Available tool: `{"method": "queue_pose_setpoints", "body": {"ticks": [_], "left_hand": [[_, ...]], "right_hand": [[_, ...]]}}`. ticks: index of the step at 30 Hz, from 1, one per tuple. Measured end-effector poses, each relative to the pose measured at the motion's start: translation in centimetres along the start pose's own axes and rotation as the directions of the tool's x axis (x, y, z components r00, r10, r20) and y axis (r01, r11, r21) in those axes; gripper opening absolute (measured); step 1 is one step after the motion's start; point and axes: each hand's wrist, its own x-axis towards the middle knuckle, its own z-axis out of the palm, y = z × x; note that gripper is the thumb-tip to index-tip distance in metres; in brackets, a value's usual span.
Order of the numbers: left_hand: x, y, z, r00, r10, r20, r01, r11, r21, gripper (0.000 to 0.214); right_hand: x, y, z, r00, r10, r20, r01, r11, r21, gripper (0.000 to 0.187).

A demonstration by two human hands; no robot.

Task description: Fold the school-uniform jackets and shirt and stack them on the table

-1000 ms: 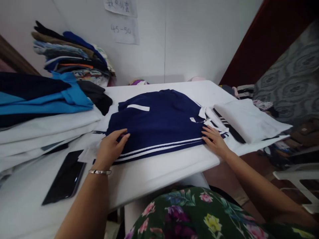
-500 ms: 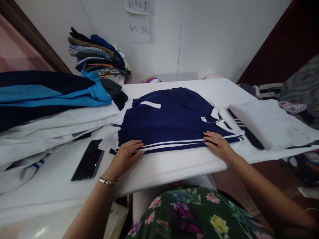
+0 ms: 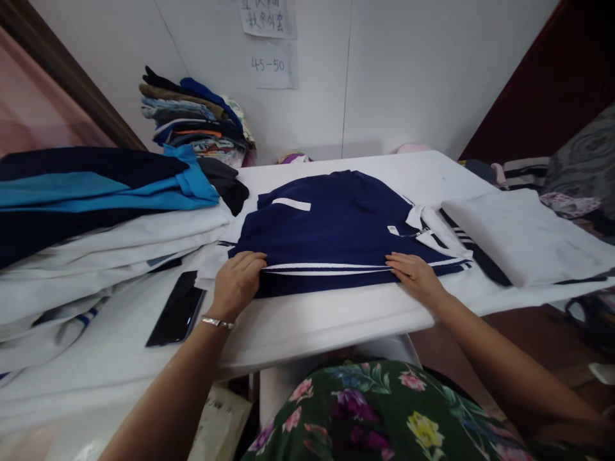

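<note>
Head view, bottom of the frame first: what's closest?

A floral dress [image 3: 384, 416], then both forearms reaching up over the near edge of a white table [image 3: 312, 323].

What are the hands doing?

Left hand [image 3: 237, 282], bracelet [image 3: 217, 322] on its wrist, has its fingers curled tight around the near striped hem of a navy shirt [image 3: 336, 221]. Right hand [image 3: 413, 276] lies on the same hem further right, fingers stretched out. It may be pinching the cloth, but the thumb is hidden, so I can't tell.

Where's the shirt?

Spread flat at the centre of the table, collar to the right.

Beside it?

A phone [image 3: 179, 307] lies lower left of the shirt. A folded white cloth [image 3: 519, 240] sits at right, and a pile of white and blue clothes [image 3: 96, 192] at left.

Further back?

A stack of folded clothes [image 3: 196, 118] stands against the wall at upper left, under paper notes [image 3: 273, 64].
</note>
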Motion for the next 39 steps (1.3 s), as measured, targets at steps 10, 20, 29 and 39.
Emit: {"method": "queue_pose_setpoints", "body": {"ticks": [10, 20, 29, 39], "left_hand": [[-2.4, -1.5, 0.7, 0.994, -0.035, 0.103, 0.03, 0.998, 0.051, 0.041], [-3.6, -2.4, 0.1, 0.98, -0.027, 0.195, 0.03, 0.999, -0.014, 0.054], [-2.7, 0.2, -1.1, 0.978, -0.107, 0.18, 0.123, 0.989, -0.082, 0.05], [-1.7, -1.0, -0.2, 0.929, -0.275, 0.248, 0.296, 0.954, -0.053, 0.047]], "right_hand": [[0.3, -0.5, -0.2, 0.994, -0.07, 0.082, 0.069, 0.998, 0.014, 0.035], [0.7, -2.0, 0.0, 0.972, -0.067, 0.227, 0.058, 0.997, 0.048, 0.037], [4.0, -6.2, 1.9, 0.939, -0.207, 0.275, 0.193, 0.978, 0.078, 0.049], [3.3, -5.7, 4.5, 0.907, -0.236, 0.349, 0.242, 0.97, 0.029, 0.055]]}}
